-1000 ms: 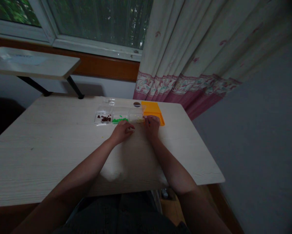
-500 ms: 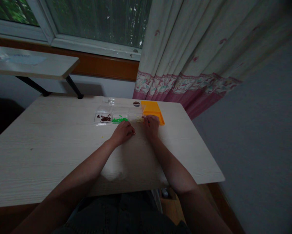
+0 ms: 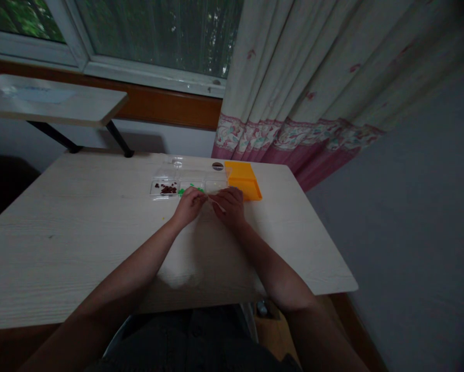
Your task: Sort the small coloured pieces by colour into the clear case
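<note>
Your left hand (image 3: 189, 206) pinches a thin white string (image 3: 218, 206); your right hand (image 3: 231, 205) curls beside it, hold unclear. Green bits (image 3: 181, 192) lie at the string's ten o'clock.

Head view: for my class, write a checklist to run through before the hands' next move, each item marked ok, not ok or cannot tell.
1. Left hand and right hand brought close together: ok.
2. Thin pale strand firmly pinched: cannot tell; it shows between the hands, but the grip is too small to read.
3. Small dark reddish-brown pieces inside the left compartment of the clear plastic tray: ok.
4. Small bright green pieces all in the compartment beside them: cannot tell; the left hand partly hides them.
5. Orange-yellow plastic box open: ok.
6. No stray bits on the pale wooden table: not ok; a tiny yellow speck lies there.
</note>
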`<state>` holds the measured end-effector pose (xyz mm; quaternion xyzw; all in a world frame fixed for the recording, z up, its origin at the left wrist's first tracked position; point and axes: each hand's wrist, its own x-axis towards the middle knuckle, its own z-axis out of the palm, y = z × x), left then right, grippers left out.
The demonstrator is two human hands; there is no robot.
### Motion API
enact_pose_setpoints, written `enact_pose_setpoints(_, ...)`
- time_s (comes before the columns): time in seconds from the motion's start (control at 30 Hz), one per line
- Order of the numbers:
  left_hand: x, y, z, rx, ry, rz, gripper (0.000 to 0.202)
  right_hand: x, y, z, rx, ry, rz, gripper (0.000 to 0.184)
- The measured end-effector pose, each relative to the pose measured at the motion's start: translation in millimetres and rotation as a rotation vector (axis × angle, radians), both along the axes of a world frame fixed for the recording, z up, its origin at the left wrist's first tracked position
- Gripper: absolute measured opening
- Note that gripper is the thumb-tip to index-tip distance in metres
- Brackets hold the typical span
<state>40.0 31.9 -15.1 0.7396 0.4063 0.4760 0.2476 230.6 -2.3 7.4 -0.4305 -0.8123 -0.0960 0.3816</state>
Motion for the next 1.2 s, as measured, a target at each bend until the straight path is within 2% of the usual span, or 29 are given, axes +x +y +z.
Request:
enact_pose_setpoints(0.23,-0.1,-1.6,2.5,0.004,-0.034,-0.002,0.025,-8.0,-2.5,-1.2,0.018,-0.045,-0.016,0.018)
enact_pose_setpoints(0.67,1.9,-2.6,-2.2,0.041,-0.002,-0.03,0.027,-9.6,-3.5,2.2,0.067,-0.054,-0.032,0.013)
enact_pose_setpoints(0.77,2.6,-4.6,1.2,0.036,0.003,-0.039,0.03,-4.7,1.8,-1.9,0.055,0.016,-0.094,0.013)
enact_pose_setpoints(1.0,1.6,-7.1,4.0,-0.022,0.028,0.018,0.035,18.9,21.2,-10.9,-0.087,0.193,-0.397,0.02)
enact_pose_setpoints(1.2,1.3,-8.6,6.7,-0.019,0.027,0.02,0.036,23.7,26.8,-15.6,-0.174,0.221,-0.428,0.025)
